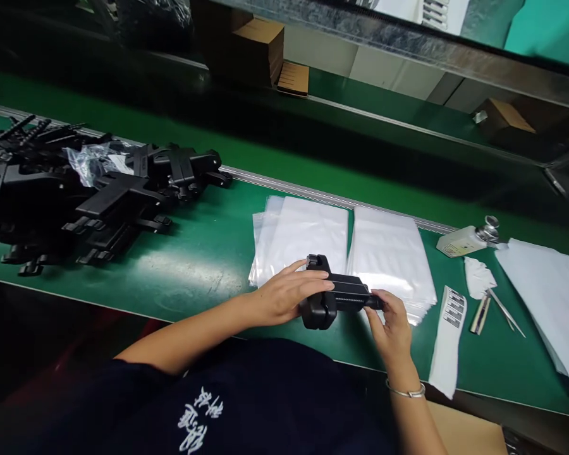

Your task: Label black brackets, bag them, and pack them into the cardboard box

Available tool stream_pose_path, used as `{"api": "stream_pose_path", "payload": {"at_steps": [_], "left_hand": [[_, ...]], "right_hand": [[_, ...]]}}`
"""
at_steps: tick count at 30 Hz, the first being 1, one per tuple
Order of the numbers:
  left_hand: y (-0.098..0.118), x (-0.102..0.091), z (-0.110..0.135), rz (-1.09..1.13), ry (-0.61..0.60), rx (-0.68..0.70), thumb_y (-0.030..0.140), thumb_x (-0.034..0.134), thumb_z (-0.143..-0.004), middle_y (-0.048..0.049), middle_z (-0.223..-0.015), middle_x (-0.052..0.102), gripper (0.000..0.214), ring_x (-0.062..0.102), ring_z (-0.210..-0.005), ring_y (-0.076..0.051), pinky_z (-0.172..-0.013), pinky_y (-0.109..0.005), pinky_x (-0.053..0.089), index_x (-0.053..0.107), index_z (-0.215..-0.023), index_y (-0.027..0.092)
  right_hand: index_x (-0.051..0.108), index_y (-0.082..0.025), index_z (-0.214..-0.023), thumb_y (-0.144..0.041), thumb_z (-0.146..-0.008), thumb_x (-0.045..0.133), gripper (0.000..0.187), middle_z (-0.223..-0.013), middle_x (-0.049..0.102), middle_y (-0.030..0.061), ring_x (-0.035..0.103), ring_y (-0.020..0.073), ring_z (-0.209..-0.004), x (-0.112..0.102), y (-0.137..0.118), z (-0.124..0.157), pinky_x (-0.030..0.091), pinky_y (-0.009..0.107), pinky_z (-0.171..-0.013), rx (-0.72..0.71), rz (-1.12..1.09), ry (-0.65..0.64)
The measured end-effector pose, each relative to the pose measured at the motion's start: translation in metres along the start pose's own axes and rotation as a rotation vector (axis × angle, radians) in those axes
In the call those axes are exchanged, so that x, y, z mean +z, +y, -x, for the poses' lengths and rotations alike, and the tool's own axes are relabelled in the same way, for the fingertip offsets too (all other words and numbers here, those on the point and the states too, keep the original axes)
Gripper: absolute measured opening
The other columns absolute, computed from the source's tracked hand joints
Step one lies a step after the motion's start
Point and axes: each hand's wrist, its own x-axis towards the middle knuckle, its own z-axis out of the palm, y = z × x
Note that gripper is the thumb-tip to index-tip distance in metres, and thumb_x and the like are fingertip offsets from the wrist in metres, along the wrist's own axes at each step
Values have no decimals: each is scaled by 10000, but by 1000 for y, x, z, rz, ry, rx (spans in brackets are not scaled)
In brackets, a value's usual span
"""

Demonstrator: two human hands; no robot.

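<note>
A black plastic holder-like device (349,292) with a wide jawed end and a narrow body is held up between my hands, over the near edge of the bags. My left hand (279,296) is closed around its wide end, fingers lying across the top. At its narrow right end, my right hand (392,325) pinches a small black stub between thumb and fingers. Behind the device lie two stacks of clear plastic bags, a left stack (313,227) and a right stack (391,249). Part of the device is hidden by my left fingers.
Similar black devices (118,196) are piled at the left. To the right are a pump bottle (464,241), a label strip (448,344), crumpled white paper (478,278), tweezers (507,313), and white sheets (550,297). A metal-edged shelf (408,47) overhangs the back.
</note>
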Motion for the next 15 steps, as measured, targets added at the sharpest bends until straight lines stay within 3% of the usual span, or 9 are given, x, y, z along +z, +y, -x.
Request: {"api": "stream_pose_path", "payload": {"at_steps": [3,5,8,10,12,13,15], "left_hand": [[0,-5,2,105,28,-97,219,520,-887,-113,-1281,641,493,516,-1297,-254,-1166,-543,224,421,-1370,231],[-2,-8,2,278,62,-259,347,636,-833,-115,-1274,634,598,546,-1250,-283,-1127,-511,314,423,-1379,233],[-6,-12,3,614,141,-489,598,707,-718,-120,-1177,648,740,626,-1074,-306,-921,-416,496,509,-1305,194],[-8,-11,5,748,184,-539,699,673,-691,-110,-1079,655,757,647,-963,-286,-814,-364,520,564,-1219,167],[-8,-11,8,751,204,-546,729,663,-677,-100,-1041,653,771,646,-934,-275,-796,-352,521,569,-1198,168],[-8,-11,10,704,208,-548,724,672,-672,-100,-1055,652,769,644,-948,-276,-809,-357,522,564,-1204,179],[-6,-14,16,539,198,-518,682,707,-673,-105,-1114,655,749,643,-1001,-283,-851,-372,524,548,-1228,205]], "right_hand": [[433,-286,-1343,-144,-899,577,488,-1085,622,91,638,225,-1007,-5,-8,-7,595,426,-825,-119,59,-4],[427,-291,-1361,-129,-906,558,501,-1079,638,96,648,223,-981,-12,-17,-13,595,397,-789,-224,124,-45],[504,-283,-1306,-180,-923,541,398,-1000,673,90,661,210,-848,-22,-30,-19,565,342,-684,-387,214,-134],[571,-269,-1222,-247,-933,524,294,-895,683,76,639,194,-724,-25,-37,-19,518,318,-604,-458,199,-164],[608,-258,-1132,-294,-940,488,229,-804,662,58,604,180,-646,-22,-42,-19,481,308,-564,-386,85,-175],[611,-251,-1104,-310,-941,472,223,-787,647,53,593,177,-638,-20,-45,-19,476,307,-565,-263,0,-173],[593,-242,-1099,-343,-945,444,237,-755,602,32,567,166,-628,-12,-50,-21,475,299,-575,124,-227,-188]]}}
